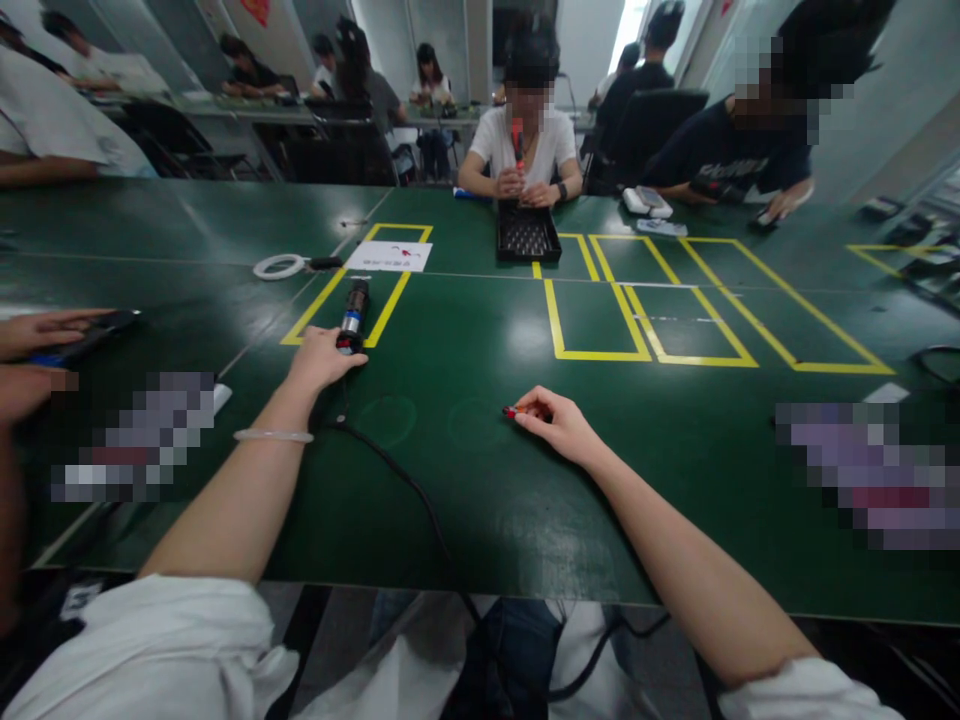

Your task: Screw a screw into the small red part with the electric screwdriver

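One black, blue-banded cylindrical tool (pixel 355 312) is clasped by the left hand (pixel 324 358), seemingly for steadiness; the right hand (pixel 556 424) pinches a small red piece (pixel 511 412), likely for control.

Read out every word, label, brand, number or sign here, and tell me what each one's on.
No text reads clearly.
White card: small marks, too small to read.
Dark T-shirt: pale lettering, too blurred to read.
Dark tool at the left hand: none I can make out.
Small red piece in the right hand: none I can make out.
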The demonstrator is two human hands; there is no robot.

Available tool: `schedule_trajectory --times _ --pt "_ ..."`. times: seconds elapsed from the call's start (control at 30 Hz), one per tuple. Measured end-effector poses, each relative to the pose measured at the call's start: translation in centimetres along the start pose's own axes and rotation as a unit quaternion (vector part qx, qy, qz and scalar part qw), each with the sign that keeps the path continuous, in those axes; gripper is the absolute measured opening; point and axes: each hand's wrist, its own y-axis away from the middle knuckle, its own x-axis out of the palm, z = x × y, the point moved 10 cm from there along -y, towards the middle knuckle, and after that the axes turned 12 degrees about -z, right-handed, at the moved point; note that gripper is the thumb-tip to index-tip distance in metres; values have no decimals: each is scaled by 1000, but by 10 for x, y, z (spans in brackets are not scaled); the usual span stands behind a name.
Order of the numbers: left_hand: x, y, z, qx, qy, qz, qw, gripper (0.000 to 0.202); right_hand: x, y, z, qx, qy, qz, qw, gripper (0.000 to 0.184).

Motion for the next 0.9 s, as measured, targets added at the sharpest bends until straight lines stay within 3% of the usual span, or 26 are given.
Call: schedule_trajectory --times 0.1,0.3,0.47,0.6,0.9 --pt "5 27 -36 -26 -87 25 996 57 -1 -1 -4 5 -12 -10 1000 21" --pt "21 91 -159 81 -71 91 990 72 -4 -3 -5 8 -42 -26 999 21" --pt "29 134 -230 157 -96 123 975 71 -8 -3 -4 3 -14 -30 999 19" --pt "28 150 -254 188 -92 129 969 66 -8 -3 -5 -2 -4 -23 1000 15" --pt "28 156 -257 203 -71 125 969 66 2 -2 4 -50 49 -22 997 8"
